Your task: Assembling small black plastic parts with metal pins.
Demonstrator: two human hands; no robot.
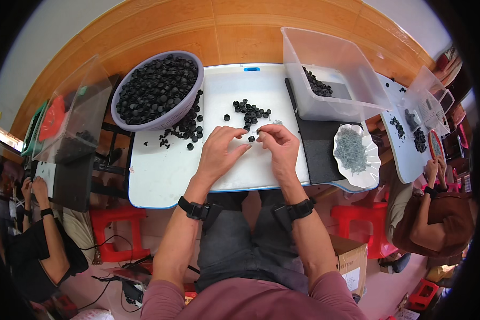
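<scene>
My left hand (218, 154) hovers over the white table, thumb and index finger apart, its fingertips close to small round black caps. One black cap (252, 138) sits between my two hands. Facing it, my right hand (280, 148) has thumb and index finger pinched together; a tiny dark thing shows at the tips, too small to name. Just beyond my fingers lies a loose cluster of black caps (249, 113). A white scalloped dish (372, 169) right of my right hand holds a heap of thin greyish pins or strips (351, 149).
A lilac basket (196, 88) heaped with black caps stands at the back left, with more caps (188, 125) spilled beside it. At the back right, a clear plastic bin (336, 109) with some black pieces rests on a dark board (320, 157). People work at both sides.
</scene>
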